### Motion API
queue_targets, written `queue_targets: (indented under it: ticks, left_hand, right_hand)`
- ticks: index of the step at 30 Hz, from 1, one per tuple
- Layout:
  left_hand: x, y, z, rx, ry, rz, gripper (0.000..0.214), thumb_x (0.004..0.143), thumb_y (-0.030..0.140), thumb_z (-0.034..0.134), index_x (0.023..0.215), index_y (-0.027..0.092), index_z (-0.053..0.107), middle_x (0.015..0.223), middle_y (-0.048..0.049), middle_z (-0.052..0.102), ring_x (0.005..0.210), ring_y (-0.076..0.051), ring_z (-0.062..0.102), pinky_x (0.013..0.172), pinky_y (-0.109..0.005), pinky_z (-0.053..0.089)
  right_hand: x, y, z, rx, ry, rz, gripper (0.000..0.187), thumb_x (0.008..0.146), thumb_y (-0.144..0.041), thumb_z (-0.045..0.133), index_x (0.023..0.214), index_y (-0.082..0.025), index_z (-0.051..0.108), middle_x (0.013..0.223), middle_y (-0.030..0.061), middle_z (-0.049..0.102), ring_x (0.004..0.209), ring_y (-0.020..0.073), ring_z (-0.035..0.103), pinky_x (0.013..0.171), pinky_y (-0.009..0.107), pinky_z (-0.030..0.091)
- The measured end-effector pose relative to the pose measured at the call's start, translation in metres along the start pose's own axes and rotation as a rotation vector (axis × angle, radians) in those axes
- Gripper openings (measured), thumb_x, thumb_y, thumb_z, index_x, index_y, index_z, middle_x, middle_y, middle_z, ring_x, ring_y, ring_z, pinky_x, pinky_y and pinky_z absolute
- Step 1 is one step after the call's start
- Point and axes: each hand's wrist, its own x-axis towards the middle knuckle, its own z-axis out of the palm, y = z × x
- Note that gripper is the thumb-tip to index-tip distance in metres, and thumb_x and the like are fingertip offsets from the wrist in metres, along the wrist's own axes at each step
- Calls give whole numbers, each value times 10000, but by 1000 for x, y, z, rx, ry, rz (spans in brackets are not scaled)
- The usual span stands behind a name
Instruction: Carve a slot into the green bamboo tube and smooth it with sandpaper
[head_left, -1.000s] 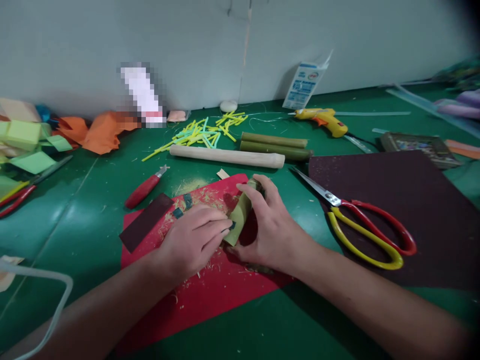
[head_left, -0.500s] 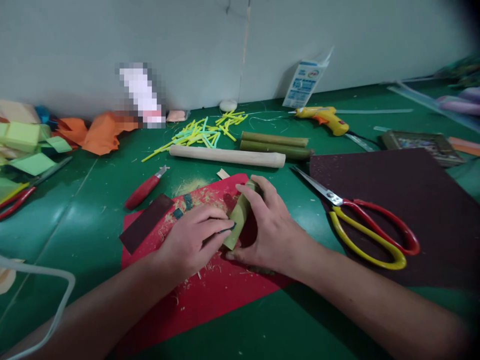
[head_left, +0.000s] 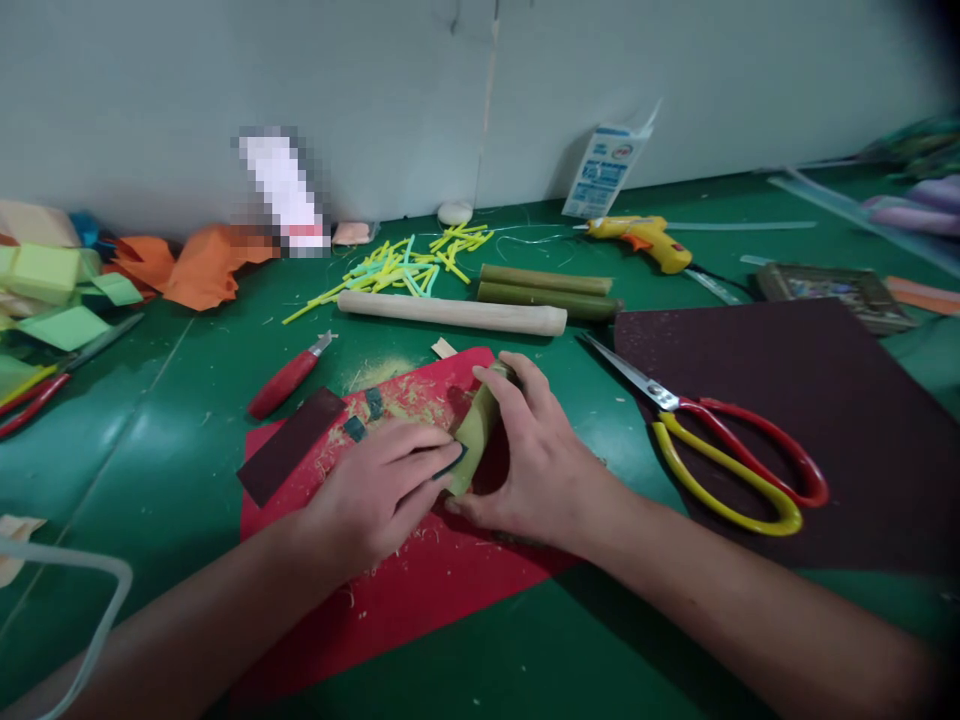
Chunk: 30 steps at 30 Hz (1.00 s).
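My right hand (head_left: 536,455) grips a short green bamboo piece (head_left: 475,432), thumb at its near end and fingers around its far end. The piece slants away from me above a sheet of red paper (head_left: 450,610). My left hand (head_left: 386,490) pinches a small dark scrap that looks like sandpaper (head_left: 451,461) and presses it to the bamboo's left side. Two similar dark scraps (head_left: 364,416) lie on the paper among pale shavings. A dark brown strip (head_left: 291,447) rests across the paper's left edge. Beyond it is a red-handled cutter (head_left: 289,382).
Right of my hands, scissors (head_left: 720,450) lie partly on a dark brown sheet (head_left: 885,450). Behind are a peeled pale stick (head_left: 450,313), green bamboo lengths (head_left: 547,298), yellow straw pieces (head_left: 390,265) and a yellow glue gun (head_left: 645,240). Coloured paper (head_left: 52,270) is at left.
My left hand and the dark scrap have shifted slightly along the bamboo's side. The right hand keeps its grip. The whole view has moved a little.
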Motion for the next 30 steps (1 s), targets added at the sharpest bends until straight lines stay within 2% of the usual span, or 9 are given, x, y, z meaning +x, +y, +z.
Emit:
queue_targets:
  ticks: [2, 5, 9, 15, 20, 26, 30]
  left_hand:
    - [-2, 0, 1, 15, -14, 8, 285, 923, 162, 440, 1180, 131, 559, 1137, -110, 600, 1013, -193, 574, 875, -352, 488]
    - [7, -2, 6, 63, 2, 51, 285, 930, 138, 397, 1163, 114, 558, 1138, -120, 593, 1018, -203, 567, 875, -362, 484]
    - [20, -1, 7, 79, 7, 13, 268, 940, 164, 383, 1118, 118, 578, 1109, -111, 600, 992, -193, 570, 850, -336, 490]
    - [7, 4, 1, 98, -24, 36, 272, 922, 134, 412, 1132, 102, 582, 1084, -115, 609, 988, -210, 533, 868, -378, 464]
    - [17, -1, 7, 124, 8, 22, 282, 940, 183, 387, 1085, 98, 613, 1062, -119, 618, 981, -223, 532, 859, -382, 468]
    - [5, 3, 0, 76, -17, 25, 278, 926, 156, 409, 1136, 124, 587, 1054, -104, 617, 955, -205, 539, 840, -378, 467]
    - [7, 1, 2, 112, -8, 60, 280, 927, 158, 403, 1134, 102, 584, 1068, -116, 611, 977, -216, 529, 838, -376, 472]
  right_hand:
    - [0, 0, 1, 3, -8, 4, 1036, 502, -495, 709, 1359, -107, 277, 1423, 209, 209, 1341, 327, 243, 1070, 468, 306]
    - [0, 1, 1, 9, -1, -11, 1024, 514, -466, 689, 1367, -88, 269, 1419, 211, 208, 1348, 314, 227, 1070, 444, 311]
    - [2, 1, 1, 18, 7, -45, 1009, 525, -442, 672, 1369, -64, 267, 1388, 216, 246, 1341, 301, 234, 1063, 427, 323]
    - [2, 1, 1, 5, 10, -18, 1073, 490, -470, 700, 1385, -83, 253, 1401, 207, 235, 1330, 324, 241, 1075, 453, 294]
    - [4, 1, 1, 18, 20, -55, 1052, 511, -422, 682, 1397, -104, 214, 1381, 200, 268, 1328, 323, 236, 1054, 480, 310]
    - [3, 3, 0, 12, -1, -14, 1142, 468, -491, 725, 1412, -122, 199, 1395, 197, 247, 1298, 332, 291, 1040, 482, 323]
    - [0, 5, -2, -19, -32, 12, 1230, 419, -586, 756, 1417, -144, 190, 1406, 199, 242, 1318, 352, 251, 1045, 519, 294]
